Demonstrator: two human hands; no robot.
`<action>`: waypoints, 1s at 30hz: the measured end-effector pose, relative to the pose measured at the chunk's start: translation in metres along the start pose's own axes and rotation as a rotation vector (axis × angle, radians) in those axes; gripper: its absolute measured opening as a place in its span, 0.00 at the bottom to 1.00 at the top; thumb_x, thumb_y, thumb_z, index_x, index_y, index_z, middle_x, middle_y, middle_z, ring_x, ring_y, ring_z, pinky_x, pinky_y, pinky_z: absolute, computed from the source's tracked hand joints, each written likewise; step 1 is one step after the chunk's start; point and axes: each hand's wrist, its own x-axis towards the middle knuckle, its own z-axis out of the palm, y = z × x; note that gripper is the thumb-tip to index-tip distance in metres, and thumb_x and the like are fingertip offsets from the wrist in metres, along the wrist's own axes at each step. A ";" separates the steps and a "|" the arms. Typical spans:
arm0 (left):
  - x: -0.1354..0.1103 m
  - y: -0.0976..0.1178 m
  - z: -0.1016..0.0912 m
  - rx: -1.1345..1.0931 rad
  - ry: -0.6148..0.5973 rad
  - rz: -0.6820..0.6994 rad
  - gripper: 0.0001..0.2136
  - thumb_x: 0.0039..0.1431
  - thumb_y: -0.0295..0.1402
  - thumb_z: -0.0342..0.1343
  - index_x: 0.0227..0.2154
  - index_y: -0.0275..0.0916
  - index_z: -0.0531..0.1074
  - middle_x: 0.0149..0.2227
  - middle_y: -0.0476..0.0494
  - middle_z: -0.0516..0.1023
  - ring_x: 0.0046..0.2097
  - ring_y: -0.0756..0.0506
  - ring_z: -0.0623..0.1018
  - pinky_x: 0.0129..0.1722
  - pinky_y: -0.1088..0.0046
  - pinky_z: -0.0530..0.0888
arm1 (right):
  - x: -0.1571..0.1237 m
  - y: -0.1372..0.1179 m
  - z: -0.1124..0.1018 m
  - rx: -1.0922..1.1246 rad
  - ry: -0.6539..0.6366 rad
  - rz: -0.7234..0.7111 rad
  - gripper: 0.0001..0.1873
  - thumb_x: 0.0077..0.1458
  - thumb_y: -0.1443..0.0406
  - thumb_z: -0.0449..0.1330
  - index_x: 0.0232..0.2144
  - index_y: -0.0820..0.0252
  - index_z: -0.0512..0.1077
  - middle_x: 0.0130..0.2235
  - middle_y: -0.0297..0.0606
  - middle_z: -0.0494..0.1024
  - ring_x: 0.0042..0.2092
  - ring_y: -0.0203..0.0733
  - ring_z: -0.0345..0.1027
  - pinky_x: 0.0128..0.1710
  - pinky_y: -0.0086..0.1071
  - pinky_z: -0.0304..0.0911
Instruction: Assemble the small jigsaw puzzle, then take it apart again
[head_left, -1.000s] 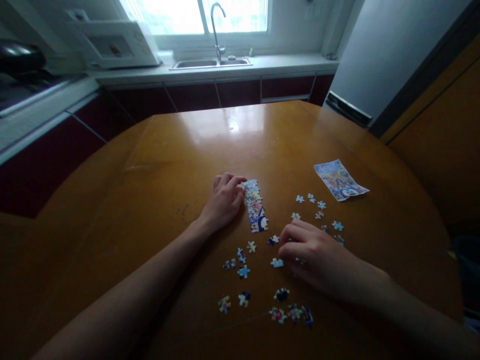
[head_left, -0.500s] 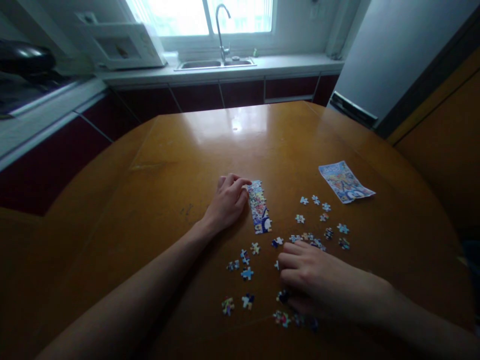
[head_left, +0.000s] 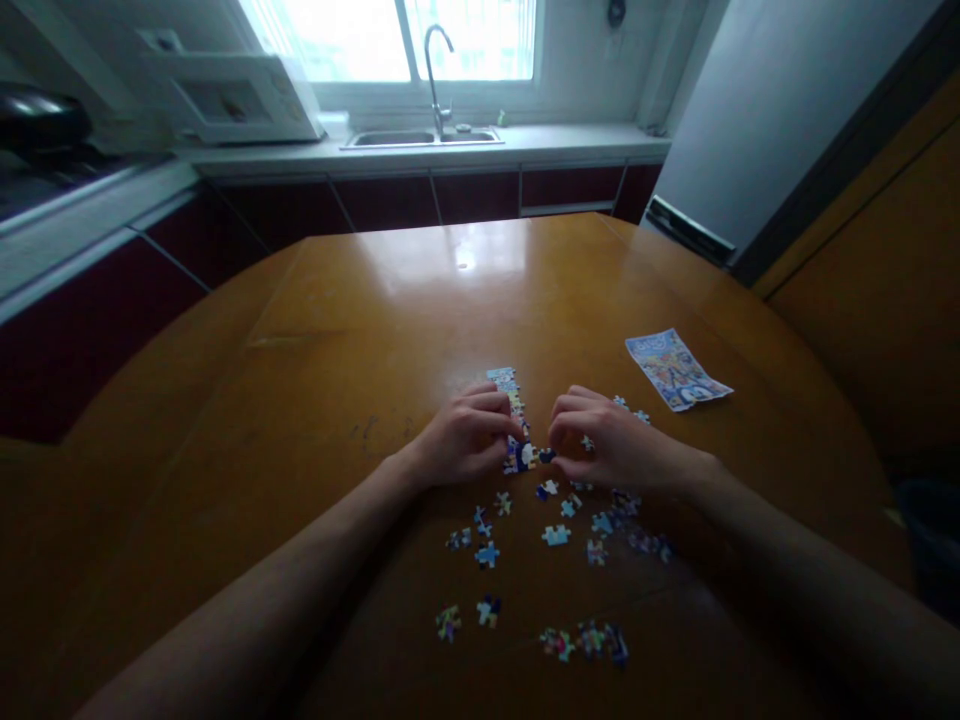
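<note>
A narrow strip of joined jigsaw pieces (head_left: 502,378) lies on the table, its middle partly hidden by my left hand (head_left: 469,438). The curled fingers and thumb of that hand press on the strip near its lower end. My right hand (head_left: 611,440) pinches a dark jigsaw piece (head_left: 547,455) right beside the strip's lower right edge; whether the two touch I cannot tell. Loose jigsaw pieces surround the hands, such as a light blue piece (head_left: 556,535) and a white and dark blue piece (head_left: 488,611). Some others are partly covered by my right hand.
The brown wooden table (head_left: 360,320) carries a creased picture sheet (head_left: 675,370) at the right. Farther off are a counter with a sink (head_left: 397,138) and faucet (head_left: 435,80), a white microwave (head_left: 232,100), and a grey fridge (head_left: 780,110).
My right hand has moved up and left from the loose pieces to the strip, now with a dark piece in its fingers. My left hand has slid down along the strip.
</note>
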 end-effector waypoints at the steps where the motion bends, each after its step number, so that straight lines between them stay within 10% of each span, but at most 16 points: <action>1: 0.000 0.001 0.000 0.000 -0.017 0.010 0.11 0.61 0.31 0.51 0.34 0.45 0.80 0.31 0.45 0.75 0.37 0.44 0.72 0.42 0.63 0.71 | 0.003 0.002 0.002 -0.014 -0.004 -0.002 0.05 0.54 0.67 0.66 0.30 0.56 0.72 0.36 0.36 0.74 0.41 0.42 0.65 0.42 0.35 0.62; 30: 0.000 0.002 0.004 -0.009 -0.105 0.143 0.13 0.55 0.25 0.53 0.38 0.43 0.80 0.29 0.46 0.72 0.35 0.45 0.68 0.40 0.64 0.67 | -0.009 0.005 0.000 -0.118 -0.043 -0.011 0.03 0.60 0.65 0.61 0.35 0.56 0.76 0.39 0.37 0.75 0.43 0.43 0.63 0.44 0.39 0.55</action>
